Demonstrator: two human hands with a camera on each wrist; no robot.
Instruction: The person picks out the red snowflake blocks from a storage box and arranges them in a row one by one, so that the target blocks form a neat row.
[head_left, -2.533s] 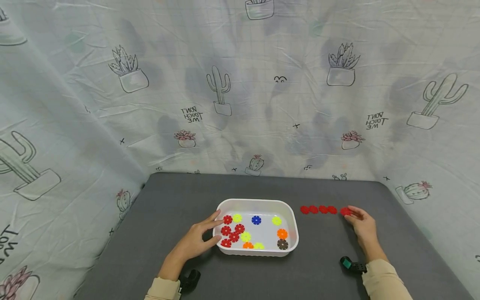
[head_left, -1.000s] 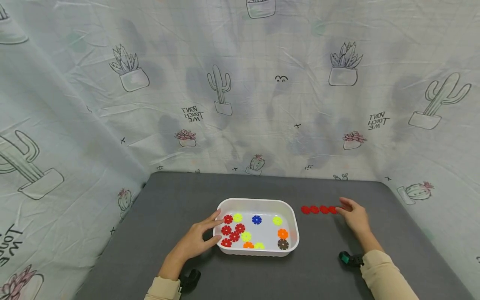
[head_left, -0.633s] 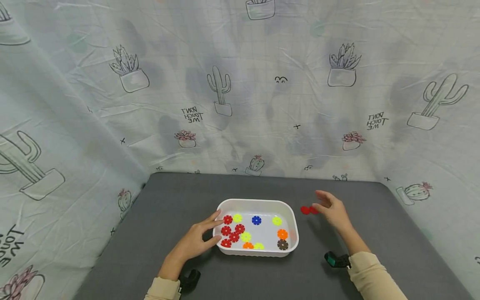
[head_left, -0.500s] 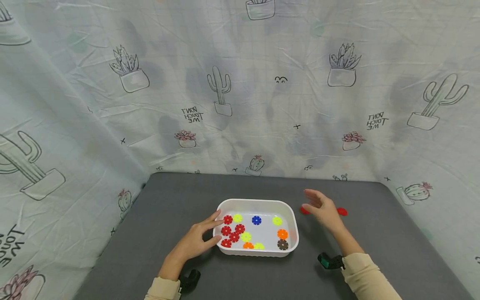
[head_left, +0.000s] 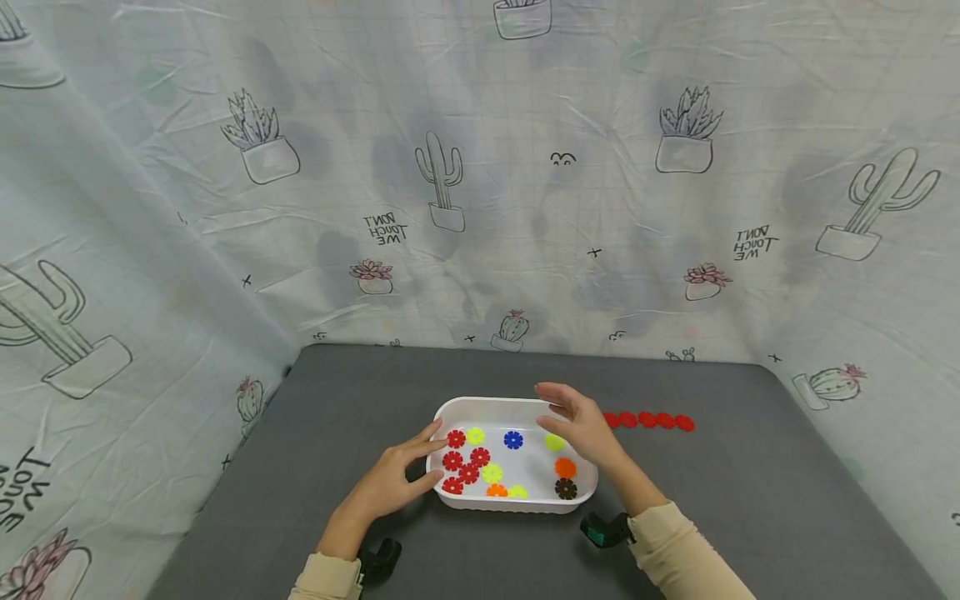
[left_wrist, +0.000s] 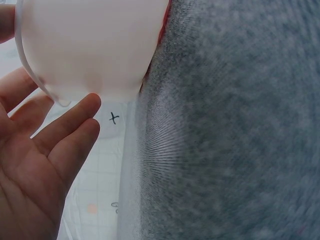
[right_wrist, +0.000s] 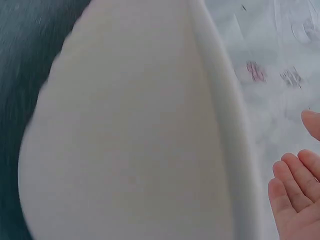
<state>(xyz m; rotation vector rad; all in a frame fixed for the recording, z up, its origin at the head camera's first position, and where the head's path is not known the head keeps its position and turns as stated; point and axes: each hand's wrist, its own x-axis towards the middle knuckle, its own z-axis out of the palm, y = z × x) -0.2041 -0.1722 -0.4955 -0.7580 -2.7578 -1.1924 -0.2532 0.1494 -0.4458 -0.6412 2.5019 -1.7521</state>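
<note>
Mostly we see a grey worktop (head_left: 360,417) under a cactus-print cloth backdrop (head_left: 225,208). Near the middle sits a white tray (head_left: 517,502) w/ coloured flower discs inside: red cluster (head_left: 465,467) at its left end, plus yellow, blue, orange, brown ones. Our left hand (head_left: 393,483) rests against the tray's left end, fingers (left_wrist: 65,130) relaxed & touching the wall, gripping nothing; probably to keep the tray from sliding. Our right hand (head_left: 581,425) hovers over the tray's right side, fingers loosely spread, empty as far as we can tell. Right of the tray, a neat row of red discs (head_left: 648,421) lies on the worktop, apparently sorted by colour.
</note>
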